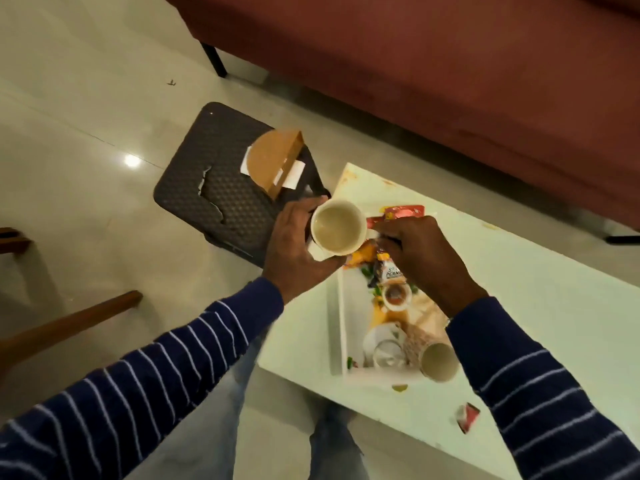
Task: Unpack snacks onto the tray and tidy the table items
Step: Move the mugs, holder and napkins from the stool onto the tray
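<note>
At far left a wooden chair leg (69,323) crosses the floor, and further in a dark padded stool (214,188) carries a brown paper bag (273,161) with white slips on it. The left hand (298,244) holds a cream mug (337,226) in the air over the table's near-left edge, fingers wrapped round its outer wall; the mug stands upright, mouth up, and looks empty, pale inside. Its handle side faces the right hand (422,258), whose fingers are curled at the mug's rim and over the snacks, but whether they pinch the handle or a packet cannot be told, since the hand hides its own fingertips. Under the hands a white tray (341,320) rests on the white table (554,306). In the tray lie a red packet (401,214), an orange packet (363,256) and a dark packet (388,271), all partly covered; print on them is unreadable. Nearer in the tray sit a small cup (396,296), a clear glass (388,353) and a patterned mug (433,355) on its side, all blurred. A small red wrapper (467,415) lies on the table near the right sleeve. A maroon sofa (450,81) fills the top right.
</note>
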`<state>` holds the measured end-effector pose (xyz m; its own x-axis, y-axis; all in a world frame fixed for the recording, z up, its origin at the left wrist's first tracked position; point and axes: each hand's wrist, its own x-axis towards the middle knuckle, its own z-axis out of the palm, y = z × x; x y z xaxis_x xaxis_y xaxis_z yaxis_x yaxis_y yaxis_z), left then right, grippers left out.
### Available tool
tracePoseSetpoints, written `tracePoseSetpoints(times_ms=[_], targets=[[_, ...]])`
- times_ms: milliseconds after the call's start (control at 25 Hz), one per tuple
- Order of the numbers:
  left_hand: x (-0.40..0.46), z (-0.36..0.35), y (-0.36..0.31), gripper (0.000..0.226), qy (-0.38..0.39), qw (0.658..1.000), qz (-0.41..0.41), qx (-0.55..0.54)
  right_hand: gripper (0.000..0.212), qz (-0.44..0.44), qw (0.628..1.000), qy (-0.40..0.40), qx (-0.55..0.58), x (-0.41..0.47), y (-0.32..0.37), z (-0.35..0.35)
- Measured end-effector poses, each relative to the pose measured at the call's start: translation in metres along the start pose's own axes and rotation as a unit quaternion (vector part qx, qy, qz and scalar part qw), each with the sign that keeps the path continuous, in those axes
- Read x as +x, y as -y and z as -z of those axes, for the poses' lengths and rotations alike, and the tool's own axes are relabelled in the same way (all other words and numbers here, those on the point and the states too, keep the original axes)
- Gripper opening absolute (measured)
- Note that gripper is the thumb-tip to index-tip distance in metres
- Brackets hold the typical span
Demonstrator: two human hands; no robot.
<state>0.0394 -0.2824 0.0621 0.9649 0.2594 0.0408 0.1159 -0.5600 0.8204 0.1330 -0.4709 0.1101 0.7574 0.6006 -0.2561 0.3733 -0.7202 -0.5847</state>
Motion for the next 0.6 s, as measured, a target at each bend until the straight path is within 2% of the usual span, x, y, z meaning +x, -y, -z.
tracePoseSetpoints(times_ms=[240, 320, 600], targets=[[-0.123, -0.091, -0.037, 0.091, 0.02, 0.998, 0.067, 0.004, 0.016, -0.023, 0.998, 0.057, 0.009, -0.127, -0.074, -0.026], [-0.149, -0.107, -0.036, 0.092, 0.034, 0.995, 0.095, 0.011, 0.019, -0.037, 0.996, 0.077, 0.014, -0.15, -0.088, -0.044], [-0.203, -0.14, -0.019, 0.089, 0.055, 0.986, 0.157, 0.022, 0.023, -0.07, 0.994, 0.073, 0.035, -0.195, -0.119, -0.099]])
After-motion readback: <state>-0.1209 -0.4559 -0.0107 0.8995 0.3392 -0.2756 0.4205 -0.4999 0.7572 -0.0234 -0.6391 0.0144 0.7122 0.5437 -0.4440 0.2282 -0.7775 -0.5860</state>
